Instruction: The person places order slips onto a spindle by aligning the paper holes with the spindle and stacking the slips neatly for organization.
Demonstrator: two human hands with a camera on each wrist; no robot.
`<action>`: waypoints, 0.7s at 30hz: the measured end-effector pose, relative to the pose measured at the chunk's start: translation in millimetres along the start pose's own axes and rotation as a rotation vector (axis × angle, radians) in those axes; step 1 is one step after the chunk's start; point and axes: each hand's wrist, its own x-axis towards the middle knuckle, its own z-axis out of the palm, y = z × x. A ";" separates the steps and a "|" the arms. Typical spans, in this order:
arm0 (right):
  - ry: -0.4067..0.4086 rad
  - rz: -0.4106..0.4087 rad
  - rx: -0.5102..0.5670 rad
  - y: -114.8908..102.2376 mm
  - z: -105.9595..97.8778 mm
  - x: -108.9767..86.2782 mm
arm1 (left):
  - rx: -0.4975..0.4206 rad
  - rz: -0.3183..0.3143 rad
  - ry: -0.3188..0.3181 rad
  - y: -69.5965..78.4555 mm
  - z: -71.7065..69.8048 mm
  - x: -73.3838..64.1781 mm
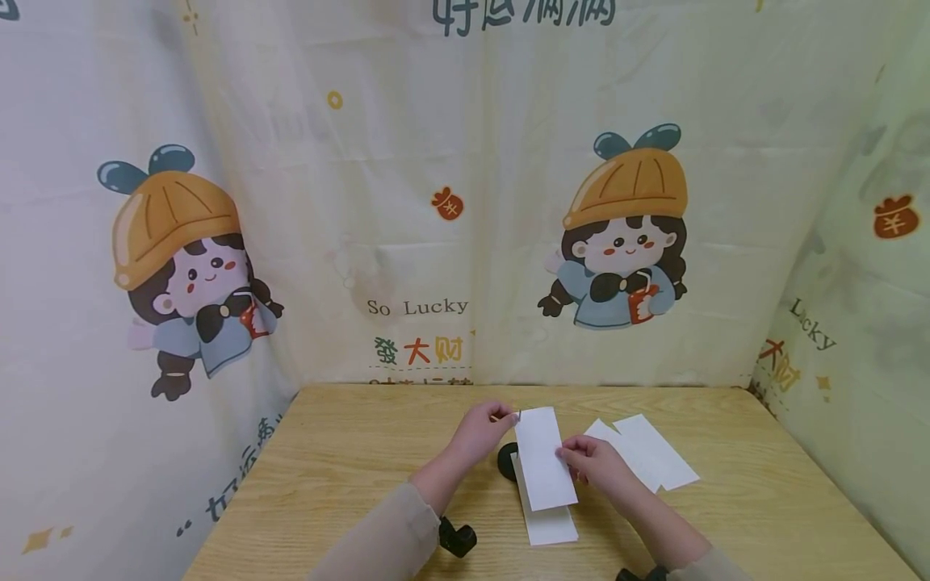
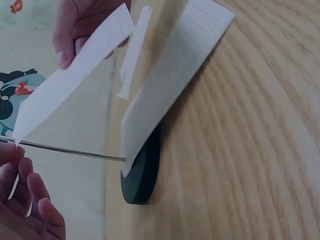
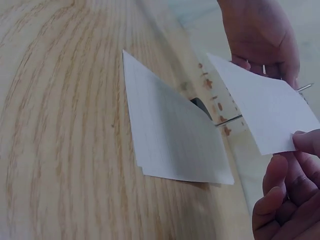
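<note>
A thin metal spike (image 2: 75,151) rises from a round black base (image 1: 506,462) on the table. A white paper slip (image 1: 546,460) is raised near the spike's top, and the rod passes through its end. My left hand (image 1: 488,428) pinches that end beside the spike tip. With thumb and fingers, my right hand (image 1: 592,461) pinches the slip's right edge; it also shows in the right wrist view (image 3: 290,195). Lower on the spike, more white paper (image 2: 175,75) slants just above the base, its edges slightly offset in the right wrist view.
Two white slips (image 1: 657,452) lie overlapping on the wooden table (image 1: 349,468), right of my right hand. A printed cloth (image 1: 407,202) hangs behind the table and at both sides. Black wrist gear (image 1: 458,539) shows by my left sleeve.
</note>
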 end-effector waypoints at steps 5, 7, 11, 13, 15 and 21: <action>-0.033 -0.030 -0.018 4.8 -1.7 0.0 | 0.008 -0.004 -0.008 -5.4 2.5 0.9; -0.047 -0.038 -0.022 5.9 -2.3 0.2 | 0.009 -0.001 -0.013 -6.1 3.2 1.7; -0.077 -0.039 -0.028 7.6 -3.4 0.6 | 0.018 0.003 -0.017 -9.1 4.7 2.8; -0.088 -0.050 -0.042 8.6 -4.1 0.5 | 0.026 0.001 -0.021 -11.4 5.6 2.8; -0.101 -0.062 -0.057 9.3 -5.1 0.0 | 0.038 -0.002 -0.026 -13.8 6.5 2.7; -0.130 -0.065 -0.098 13.9 -7.3 -0.4 | 0.063 0.005 -0.034 -21.0 9.8 2.8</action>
